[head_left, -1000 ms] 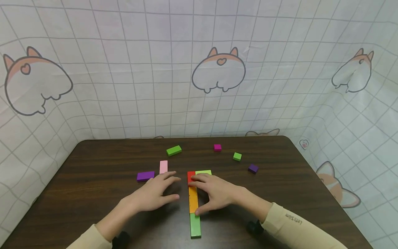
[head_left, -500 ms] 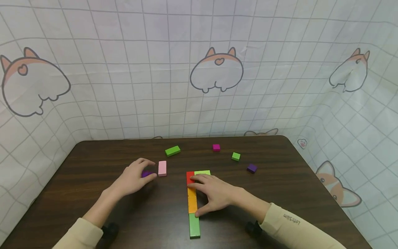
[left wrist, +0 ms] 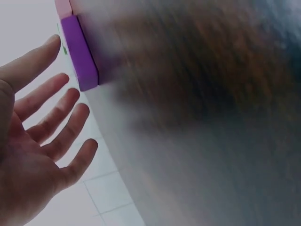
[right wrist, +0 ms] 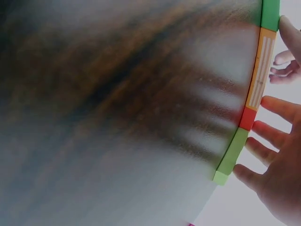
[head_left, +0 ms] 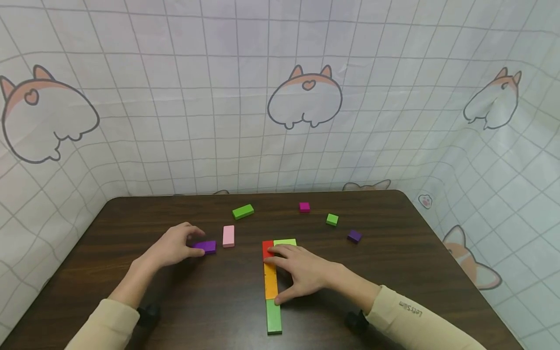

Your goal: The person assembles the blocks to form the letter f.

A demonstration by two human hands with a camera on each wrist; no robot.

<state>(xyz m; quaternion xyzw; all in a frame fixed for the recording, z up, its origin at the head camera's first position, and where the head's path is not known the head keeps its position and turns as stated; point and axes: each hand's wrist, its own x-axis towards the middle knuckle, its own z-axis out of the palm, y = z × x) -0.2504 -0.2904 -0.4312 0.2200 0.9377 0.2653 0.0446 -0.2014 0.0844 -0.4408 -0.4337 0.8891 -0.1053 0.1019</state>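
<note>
My left hand [head_left: 171, 247] hovers around the left end of a purple block [head_left: 209, 247], thumb in front and fingers behind. A gap shows between the fingers and the purple block [left wrist: 80, 54] in the left wrist view. Just right of it lies a pink block [head_left: 228, 236]. My right hand [head_left: 302, 270] rests spread over a row of joined blocks: a red one [head_left: 267, 247], an orange one [head_left: 270, 282] and a green one [head_left: 273, 318]. A light green block [head_left: 286, 241] lies sideways at the red one's right; the right hand partly covers it.
Farther back on the dark wooden table [head_left: 144, 218] lie a green block [head_left: 243, 212], a magenta cube [head_left: 304, 207], a small green cube [head_left: 332, 219] and a dark purple cube [head_left: 354, 236]. A white checked cloth [head_left: 218, 146] hangs behind the table.
My left hand has moved left from near the row's left side, past the pink block, to the purple block's left end. The right hand has stayed in place on the row.
</note>
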